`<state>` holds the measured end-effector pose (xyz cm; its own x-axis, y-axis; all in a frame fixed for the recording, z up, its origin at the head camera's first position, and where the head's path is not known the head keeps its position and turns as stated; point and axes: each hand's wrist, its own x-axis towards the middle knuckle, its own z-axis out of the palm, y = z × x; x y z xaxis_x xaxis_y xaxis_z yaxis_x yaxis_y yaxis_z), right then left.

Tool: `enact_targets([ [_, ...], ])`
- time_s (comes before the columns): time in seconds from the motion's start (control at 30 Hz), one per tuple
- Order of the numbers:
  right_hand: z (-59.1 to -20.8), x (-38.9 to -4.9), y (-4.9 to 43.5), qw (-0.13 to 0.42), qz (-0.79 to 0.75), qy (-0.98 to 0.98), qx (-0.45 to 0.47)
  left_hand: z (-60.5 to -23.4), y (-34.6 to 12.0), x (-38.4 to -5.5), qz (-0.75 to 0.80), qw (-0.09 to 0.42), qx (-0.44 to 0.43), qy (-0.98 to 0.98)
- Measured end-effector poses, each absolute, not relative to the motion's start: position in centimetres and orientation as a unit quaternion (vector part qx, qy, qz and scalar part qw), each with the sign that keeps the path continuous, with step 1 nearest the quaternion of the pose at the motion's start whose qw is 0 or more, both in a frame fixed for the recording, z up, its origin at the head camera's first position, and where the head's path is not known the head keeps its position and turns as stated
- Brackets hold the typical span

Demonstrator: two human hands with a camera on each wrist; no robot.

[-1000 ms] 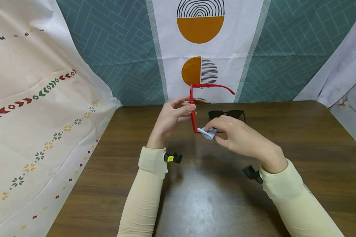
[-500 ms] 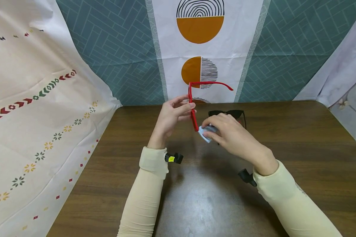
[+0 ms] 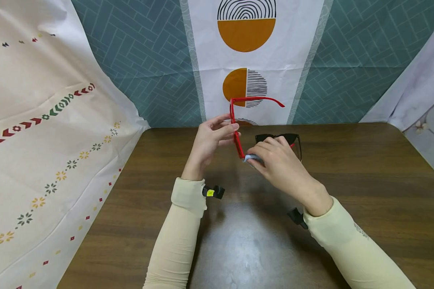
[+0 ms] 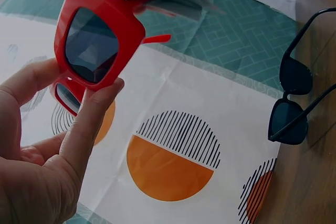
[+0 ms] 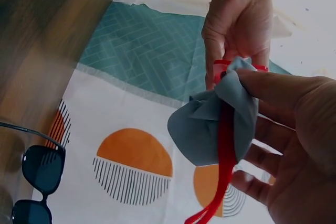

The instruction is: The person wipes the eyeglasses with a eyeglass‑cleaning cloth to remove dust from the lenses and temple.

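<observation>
Red-framed sunglasses [image 4: 128, 22] with dark lenses are held up above the table. My left hand [image 3: 210, 140] pinches them at the bridge between thumb and fingers. In the head view one red temple arm [image 3: 254, 98] points right at the top of the frame. My right hand [image 3: 280, 164] pinches a light blue cloth [image 5: 197, 135] at the lower end of the frame. The right wrist view shows the cloth folded around the other temple arm [image 5: 226, 145], whose tip sticks out past it. The fingers and cloth hide part of that side.
Black sunglasses [image 3: 289, 139] rest on the wooden table [image 3: 152, 200] just behind my right hand, arms unfolded. A patterned cloth backdrop [image 3: 347, 80] hangs behind the table, and a cream printed cloth [image 3: 50, 140] drapes along the left.
My right hand has shifted left and slightly up, and less of the blue cloth shows in the head view. The red sunglasses have risen and tilted slightly; my left hand keeps its hold.
</observation>
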<state>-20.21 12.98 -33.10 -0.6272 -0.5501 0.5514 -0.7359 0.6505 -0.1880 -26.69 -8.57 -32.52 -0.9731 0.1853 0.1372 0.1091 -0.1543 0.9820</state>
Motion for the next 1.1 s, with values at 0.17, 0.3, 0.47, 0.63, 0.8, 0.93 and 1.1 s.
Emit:
enact_targets([
  [0.17,-33.0,-20.3,13.2,0.261,0.19,-0.865,0.384,-32.5,-8.9,-26.7,0.759,0.022,0.107,0.642],
  [0.3,-32.7,-20.5,13.7,0.255,0.201,-0.861,0.392,-32.5,-9.2,-26.8,0.76,0.018,0.105,0.641],
  [0.47,-32.4,-20.9,14.8,0.241,0.219,-0.861,0.391,-32.4,-9.8,-26.8,0.763,0.012,0.104,0.638],
  [0.63,-32.0,-21.5,16.4,0.228,0.266,-0.852,0.389,-32.3,-10.5,-26.9,0.765,0.01,0.105,0.636],
  [0.8,-31.5,-21.8,17.7,0.195,0.309,-0.852,0.376,-32.3,-10.8,-27.0,0.764,0.014,0.108,0.636],
  [0.93,-31.1,-21.7,18.3,0.156,0.32,-0.861,0.364,-32.3,-10.9,-27.0,0.767,0.015,0.116,0.631],
  [1.1,-31.0,-21.7,18.9,0.142,0.323,-0.861,0.367,-32.2,-11.1,-26.9,0.769,0.011,0.123,0.628],
])
